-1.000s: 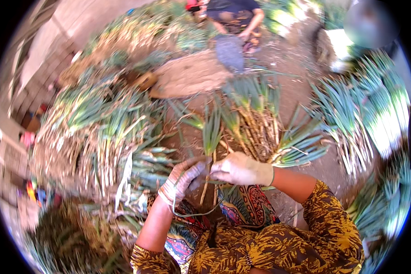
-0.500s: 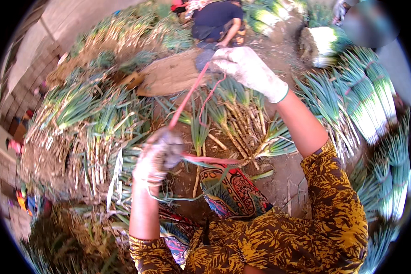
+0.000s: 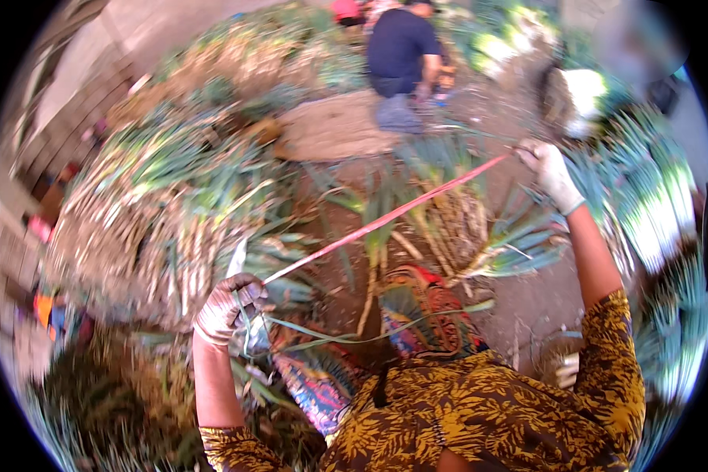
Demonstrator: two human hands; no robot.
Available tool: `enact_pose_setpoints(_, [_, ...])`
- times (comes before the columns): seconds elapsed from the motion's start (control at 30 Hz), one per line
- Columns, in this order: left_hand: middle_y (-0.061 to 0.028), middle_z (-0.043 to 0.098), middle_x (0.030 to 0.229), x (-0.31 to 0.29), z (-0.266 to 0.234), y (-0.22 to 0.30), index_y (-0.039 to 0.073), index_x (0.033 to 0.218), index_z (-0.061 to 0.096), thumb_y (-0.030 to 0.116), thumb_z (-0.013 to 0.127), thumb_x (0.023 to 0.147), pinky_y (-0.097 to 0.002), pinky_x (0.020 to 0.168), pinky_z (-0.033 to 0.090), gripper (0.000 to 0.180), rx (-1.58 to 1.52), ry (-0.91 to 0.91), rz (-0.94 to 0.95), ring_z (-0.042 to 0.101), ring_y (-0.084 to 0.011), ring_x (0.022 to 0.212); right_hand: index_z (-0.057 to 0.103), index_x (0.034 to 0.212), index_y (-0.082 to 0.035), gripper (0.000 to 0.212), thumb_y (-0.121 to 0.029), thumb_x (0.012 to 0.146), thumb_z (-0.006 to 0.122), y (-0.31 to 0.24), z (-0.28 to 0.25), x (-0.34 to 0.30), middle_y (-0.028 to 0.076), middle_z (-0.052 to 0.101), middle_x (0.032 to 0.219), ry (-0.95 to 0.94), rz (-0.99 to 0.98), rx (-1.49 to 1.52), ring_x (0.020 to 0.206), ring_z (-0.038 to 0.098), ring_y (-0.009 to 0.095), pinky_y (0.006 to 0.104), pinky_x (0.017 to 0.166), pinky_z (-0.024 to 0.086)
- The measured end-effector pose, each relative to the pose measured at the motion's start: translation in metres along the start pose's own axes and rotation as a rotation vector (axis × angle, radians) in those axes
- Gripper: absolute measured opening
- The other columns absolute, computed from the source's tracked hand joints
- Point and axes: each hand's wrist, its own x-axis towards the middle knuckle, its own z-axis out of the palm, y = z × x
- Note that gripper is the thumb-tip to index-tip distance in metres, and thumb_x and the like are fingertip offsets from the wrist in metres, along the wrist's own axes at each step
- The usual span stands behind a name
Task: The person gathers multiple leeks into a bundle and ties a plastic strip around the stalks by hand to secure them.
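Observation:
A pink plastic strip (image 3: 367, 230) is stretched taut on a slant between my two gloved hands. My left hand (image 3: 230, 308), in a soiled pale glove, is closed round its lower, whitish end at the left. Out to the right, my right hand (image 3: 549, 171) pinches the upper end in a white glove. A thin green strand (image 3: 319, 338) hangs from my left hand and curves across my lap. Beneath the strip lie loose spring onions (image 3: 436, 224) with leafy tops and pale, dirty stems. Another small cluster of spring onions (image 3: 503, 256) lies below my right hand.
A big heap of spring onions (image 3: 157, 212) fills the left side. Tied bundles (image 3: 645, 189) stand along the right. Ahead, a person in a dark shirt (image 3: 401, 47) crouches beside a brown flat sheet (image 3: 334, 130). More onions are piled at the back.
My right hand has moved right and down, and my left hand left and slightly down. The pink strip, slack and looped before, is now pulled straight between them.

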Motion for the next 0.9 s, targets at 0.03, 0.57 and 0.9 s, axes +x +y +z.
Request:
enact_pose_setpoints(0.03, [-0.0043,0.065,0.079,-0.029,-0.028,-0.007,0.002,0.094,0.065,0.022,0.072,0.087,-0.0219,0.056,0.047,0.022,0.075,0.11,0.0,0.059,-0.0097,0.066,0.069,0.098,0.001,0.02,-0.014,0.088,0.061,-0.005,0.024,0.006,0.02,0.066,0.086,0.013,0.002,0.368,0.078,0.063,0.032,0.0369,0.073,0.049])
enact_pose_setpoints(0.57, [-0.0034,0.056,0.062,-0.425,-0.096,-0.145,0.005,0.095,0.058,0.026,0.06,0.095,-0.0215,0.032,0.026,0.021,-0.69,1.23,0.393,0.036,-0.0076,0.035,0.062,0.076,0.0,0.022,-0.015,0.091,0.055,-0.367,0.229,0.118,0.006,0.058,0.062,-1.083,-0.188,0.286,0.044,0.057,0.019,0.0326,0.04,0.046])
enact_pose_setpoints(0.9, [-0.0063,0.065,0.079,-0.457,-0.264,-0.123,0.005,0.111,0.061,0.023,0.062,0.094,-0.0221,0.035,0.029,0.025,-0.287,1.593,0.057,0.044,-0.0072,0.04,0.069,0.09,-0.014,0.031,-0.039,0.093,0.05,-0.68,0.445,0.106,0.007,0.068,0.084,-0.608,-0.916,-0.033,0.085,0.067,0.024,0.0409,0.071,0.053])
